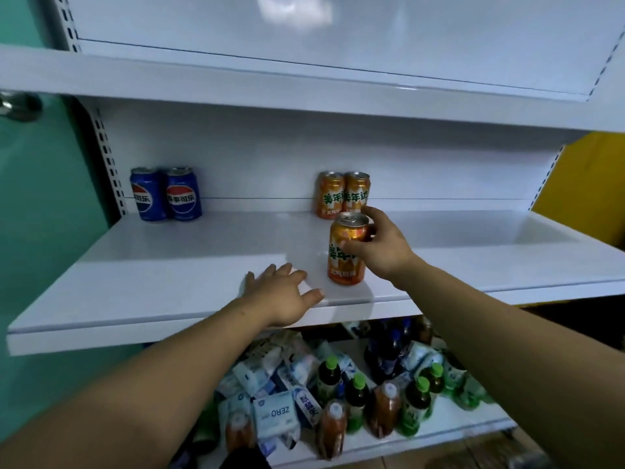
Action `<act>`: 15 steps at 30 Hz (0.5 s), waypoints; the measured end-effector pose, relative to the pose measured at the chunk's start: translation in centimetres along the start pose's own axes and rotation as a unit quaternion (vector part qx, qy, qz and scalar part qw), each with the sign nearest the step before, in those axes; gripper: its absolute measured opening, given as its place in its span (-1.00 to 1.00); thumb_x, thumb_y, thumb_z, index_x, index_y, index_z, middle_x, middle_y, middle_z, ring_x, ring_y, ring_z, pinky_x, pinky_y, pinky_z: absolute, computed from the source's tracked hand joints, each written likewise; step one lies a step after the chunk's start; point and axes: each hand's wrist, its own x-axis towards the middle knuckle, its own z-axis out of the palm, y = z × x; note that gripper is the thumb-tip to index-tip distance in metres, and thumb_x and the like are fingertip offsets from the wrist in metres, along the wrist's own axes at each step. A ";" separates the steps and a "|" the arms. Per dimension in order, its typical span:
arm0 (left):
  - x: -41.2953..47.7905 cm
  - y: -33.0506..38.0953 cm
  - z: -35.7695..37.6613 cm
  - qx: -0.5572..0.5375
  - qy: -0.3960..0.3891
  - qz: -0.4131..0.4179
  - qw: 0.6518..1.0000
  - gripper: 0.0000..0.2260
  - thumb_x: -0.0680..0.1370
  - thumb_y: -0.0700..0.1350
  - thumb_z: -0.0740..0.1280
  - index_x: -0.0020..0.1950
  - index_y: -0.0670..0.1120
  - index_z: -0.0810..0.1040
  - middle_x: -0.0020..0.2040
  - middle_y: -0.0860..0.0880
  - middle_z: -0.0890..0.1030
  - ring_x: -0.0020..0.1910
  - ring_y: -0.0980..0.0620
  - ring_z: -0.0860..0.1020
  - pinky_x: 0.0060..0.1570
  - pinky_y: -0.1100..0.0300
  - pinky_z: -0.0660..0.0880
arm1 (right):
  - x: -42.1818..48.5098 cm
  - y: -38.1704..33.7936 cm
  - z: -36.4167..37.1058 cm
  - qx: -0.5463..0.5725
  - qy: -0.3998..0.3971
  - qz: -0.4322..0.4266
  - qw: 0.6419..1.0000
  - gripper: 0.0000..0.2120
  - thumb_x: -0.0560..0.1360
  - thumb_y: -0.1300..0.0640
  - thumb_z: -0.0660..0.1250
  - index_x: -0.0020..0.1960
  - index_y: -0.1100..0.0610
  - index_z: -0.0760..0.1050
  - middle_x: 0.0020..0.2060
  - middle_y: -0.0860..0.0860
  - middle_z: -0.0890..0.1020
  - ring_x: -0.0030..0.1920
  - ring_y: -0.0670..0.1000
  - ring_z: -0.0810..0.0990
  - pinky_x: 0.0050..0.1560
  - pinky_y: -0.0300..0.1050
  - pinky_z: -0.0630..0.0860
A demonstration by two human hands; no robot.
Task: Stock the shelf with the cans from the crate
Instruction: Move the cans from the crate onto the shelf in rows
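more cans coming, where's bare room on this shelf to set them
Middle shelf: bare between the blue cans and the back orange cans, right of those to the shelf's end, and at the front, left of the left hand. Tight around the front orange can in the right hand. Lower shelf is packed with bottles and packets.

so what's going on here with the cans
A person is stocking a white shelf with drink cans. The right hand grips an orange Mirinda can standing upright near the shelf's front, fingers curled round its upper half. The left hand rests flat on the front edge, holding nothing. Two more Mirinda cans stand at the back, two Pepsi cans at the back left. The crate is not in view.
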 end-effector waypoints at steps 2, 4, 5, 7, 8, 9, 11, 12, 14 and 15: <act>1.3 1.5 -0.1 0.007 -0.019 -0.002 1.000 -0.33 0.49 0.43 -0.05 0.54 0.17 0.04 0.58 0.05 -0.03 0.55 -0.04 -0.08 0.46 -0.21 -0.13 | 0.9 0.8 -1.3 -0.004 0.021 0.005 1.000 -0.29 0.47 0.19 0.44 0.51 0.04 0.16 0.33 0.06 0.45 0.27 0.10 0.48 0.27 0.09 0.44; 2.7 2.9 -0.1 0.018 -0.027 -0.004 0.999 -0.30 0.46 0.46 -0.06 0.54 0.19 -0.01 0.58 0.06 -0.06 0.55 -0.05 -0.11 0.44 -0.25 -0.15 | 2.0 1.9 -2.4 -0.020 0.047 0.008 0.999 -0.29 0.48 0.15 0.43 0.51 0.05 0.15 0.35 0.06 0.44 0.30 0.12 0.47 0.28 0.10 0.44; 3.3 3.4 -0.2 0.022 -0.029 -0.009 0.999 -0.29 0.45 0.48 -0.07 0.54 0.20 -0.03 0.58 0.07 -0.08 0.55 -0.05 -0.13 0.44 -0.26 -0.16 | 2.5 2.5 -2.7 -0.029 0.057 0.006 0.998 -0.29 0.48 0.12 0.43 0.52 0.05 0.14 0.36 0.06 0.43 0.31 0.13 0.46 0.29 0.11 0.44; 4.5 4.1 0.2 0.024 -0.029 -0.016 0.999 -0.27 0.44 0.49 -0.08 0.54 0.21 -0.07 0.58 0.07 -0.12 0.55 -0.05 -0.16 0.42 -0.28 -0.17 | 3.4 3.8 -3.1 -0.055 0.069 -0.004 0.996 -0.27 0.48 0.08 0.44 0.52 0.03 0.12 0.37 0.05 0.40 0.33 0.12 0.44 0.30 0.10 0.43; 4.9 4.4 0.5 0.023 -0.026 -0.019 0.999 -0.27 0.43 0.49 -0.08 0.54 0.22 -0.08 0.58 0.07 -0.13 0.55 -0.04 -0.18 0.42 -0.29 -0.19 | 3.7 4.4 -3.2 -0.072 0.071 -0.011 0.995 -0.24 0.46 0.08 0.45 0.52 0.02 0.11 0.38 0.04 0.37 0.34 0.12 0.42 0.30 0.09 0.42; 5.2 4.5 0.9 0.022 -0.022 -0.021 0.999 -0.26 0.43 0.50 -0.08 0.53 0.22 -0.09 0.58 0.07 -0.15 0.54 -0.04 -0.20 0.41 -0.30 -0.20 | 4.2 4.9 -3.2 -0.087 0.072 -0.018 0.993 -0.21 0.45 0.08 0.46 0.53 -0.01 0.09 0.38 0.05 0.32 0.35 0.11 0.40 0.31 0.10 0.41; 5.4 4.5 1.4 0.023 -0.015 -0.017 0.999 -0.27 0.43 0.49 -0.09 0.53 0.22 -0.12 0.58 0.07 -0.16 0.54 -0.04 -0.22 0.41 -0.30 -0.22 | 5.3 5.7 -3.3 -0.105 0.075 -0.018 0.991 -0.19 0.45 0.09 0.46 0.54 -0.05 0.06 0.36 0.06 0.27 0.34 0.12 0.38 0.31 0.10 0.40; 5.4 4.4 1.6 0.024 -0.011 -0.016 1.000 -0.27 0.44 0.49 -0.10 0.53 0.22 -0.12 0.57 0.07 -0.16 0.54 -0.03 -0.22 0.42 -0.29 -0.22 | 5.9 5.9 -3.5 -0.106 0.078 -0.019 0.991 -0.19 0.46 0.10 0.45 0.54 -0.04 0.05 0.35 0.06 0.28 0.34 0.12 0.39 0.31 0.09 0.41; 5.6 4.2 1.7 0.020 -0.002 -0.014 1.000 -0.28 0.44 0.48 -0.10 0.53 0.22 -0.12 0.57 0.08 -0.16 0.54 -0.01 -0.22 0.42 -0.27 -0.22 | 7.3 6.4 -3.9 -0.092 0.088 -0.029 0.991 -0.25 0.47 0.12 0.43 0.53 0.00 0.10 0.31 0.05 0.36 0.31 0.10 0.42 0.27 0.02 0.44; 5.5 4.1 1.7 0.019 0.001 -0.015 1.000 -0.29 0.45 0.48 -0.09 0.53 0.22 -0.11 0.57 0.08 -0.15 0.54 0.00 -0.21 0.43 -0.27 -0.22 | 8.0 6.7 -4.0 -0.078 0.093 -0.037 0.992 -0.31 0.48 0.15 0.41 0.50 0.02 0.16 0.25 0.03 0.42 0.28 0.08 0.45 0.21 -0.04 0.46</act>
